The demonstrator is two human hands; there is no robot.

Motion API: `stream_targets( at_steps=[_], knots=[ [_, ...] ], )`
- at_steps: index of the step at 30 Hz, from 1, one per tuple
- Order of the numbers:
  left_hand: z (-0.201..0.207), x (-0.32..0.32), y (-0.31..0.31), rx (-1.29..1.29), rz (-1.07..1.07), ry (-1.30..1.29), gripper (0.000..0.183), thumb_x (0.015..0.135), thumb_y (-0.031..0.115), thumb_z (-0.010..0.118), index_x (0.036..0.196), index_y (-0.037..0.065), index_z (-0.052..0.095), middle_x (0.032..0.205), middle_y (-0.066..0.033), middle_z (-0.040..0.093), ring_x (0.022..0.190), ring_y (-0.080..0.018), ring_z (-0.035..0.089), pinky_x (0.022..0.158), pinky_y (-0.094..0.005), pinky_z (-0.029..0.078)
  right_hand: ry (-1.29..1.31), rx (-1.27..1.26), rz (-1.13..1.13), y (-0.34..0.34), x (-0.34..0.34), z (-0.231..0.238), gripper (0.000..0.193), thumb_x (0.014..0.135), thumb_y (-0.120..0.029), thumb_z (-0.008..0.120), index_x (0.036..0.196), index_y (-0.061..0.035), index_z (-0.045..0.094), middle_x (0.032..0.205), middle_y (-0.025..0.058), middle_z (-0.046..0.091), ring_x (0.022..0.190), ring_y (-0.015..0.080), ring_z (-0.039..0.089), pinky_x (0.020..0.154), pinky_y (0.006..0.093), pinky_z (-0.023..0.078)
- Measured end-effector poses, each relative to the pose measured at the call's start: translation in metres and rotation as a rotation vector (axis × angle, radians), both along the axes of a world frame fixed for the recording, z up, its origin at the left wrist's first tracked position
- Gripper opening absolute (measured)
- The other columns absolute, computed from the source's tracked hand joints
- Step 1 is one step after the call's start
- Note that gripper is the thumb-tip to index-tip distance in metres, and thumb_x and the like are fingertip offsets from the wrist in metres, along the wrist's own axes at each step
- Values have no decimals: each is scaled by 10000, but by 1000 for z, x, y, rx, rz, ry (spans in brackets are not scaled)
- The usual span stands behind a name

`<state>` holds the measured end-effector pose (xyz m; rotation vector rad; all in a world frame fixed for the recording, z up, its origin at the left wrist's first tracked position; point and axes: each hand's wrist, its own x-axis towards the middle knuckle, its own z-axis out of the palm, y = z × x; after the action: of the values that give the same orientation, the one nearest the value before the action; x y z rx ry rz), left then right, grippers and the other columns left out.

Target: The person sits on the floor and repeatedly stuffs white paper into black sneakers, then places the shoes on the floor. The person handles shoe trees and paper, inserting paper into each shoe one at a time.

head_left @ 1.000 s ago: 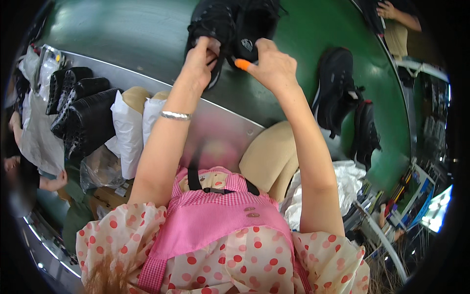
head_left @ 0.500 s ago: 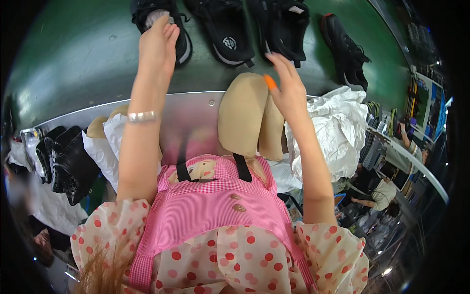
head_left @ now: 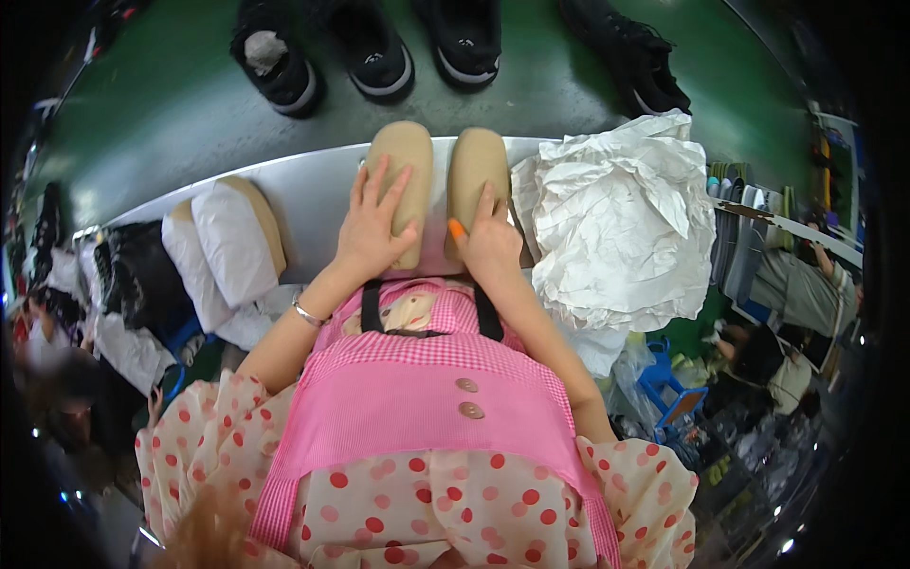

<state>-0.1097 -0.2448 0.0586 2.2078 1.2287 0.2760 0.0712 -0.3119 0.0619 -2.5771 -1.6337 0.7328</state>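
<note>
Two beige shoe-shaped pieces lie side by side in front of me, rounded ends pointing away. My left hand rests on the left beige piece, its fingers spread over the surface. On the right beige piece lies my right hand, index finger stretched out and thumb apart at the piece's left side; its other fingers are partly hidden. An orange cover sits on the right thumb. Crumpled white paper is heaped beside my right hand.
Beyond the metal edge, several black sneakers stand on the green surface; the leftmost has stuffing inside. White-wrapped beige pieces lie at left. A blue stool is low at right, with people farther off.
Both hands have come back from the sneakers onto the beige pieces. These pieces, overlapping before, now lie apart and parallel, and the left one has shifted left.
</note>
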Motion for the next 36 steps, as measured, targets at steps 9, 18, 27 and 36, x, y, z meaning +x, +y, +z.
stream_targets(
  at_steps=[9, 18, 27, 36],
  knots=[
    [-9, -33, -14, -11, 224, -12, 702, 786, 298, 624, 1436, 237, 366, 1509, -167, 239, 1310, -458, 309, 1079, -479, 324, 408, 186, 32, -28, 44, -6, 814, 823, -458, 634, 1380, 51, 329, 1285, 289, 490, 1067, 423, 573, 869, 449, 491],
    [-4, 27, 59, 0, 158, -220, 491, 870, 205, 551, 1301, -14, 470, 1299, -231, 501, 1175, -426, 473, 1004, -441, 399, 539, 151, 9, -12, 21, -22, 845, 767, -343, 657, 1397, 77, 283, 1330, 321, 433, 1162, 415, 526, 952, 429, 457],
    [-19, 90, 81, -1306, 486, -961, 242, 961, 238, 548, 1079, 31, 583, 1019, -62, 632, 929, -132, 604, 769, -292, 520, 1254, 120, -403, -10, 37, 17, 592, 945, -151, 550, 1445, -7, 268, 1402, 187, 431, 1257, 251, 462, 1026, 313, 366],
    [47, 73, 38, -1518, 276, -1056, 282, 950, 295, 572, 1107, 61, 563, 1013, -11, 617, 895, -75, 593, 799, -258, 506, 1142, 553, -363, 37, 50, 56, 615, 803, -151, 713, 1316, -36, 392, 1241, 118, 509, 1096, 212, 534, 922, 332, 464]
  ],
)
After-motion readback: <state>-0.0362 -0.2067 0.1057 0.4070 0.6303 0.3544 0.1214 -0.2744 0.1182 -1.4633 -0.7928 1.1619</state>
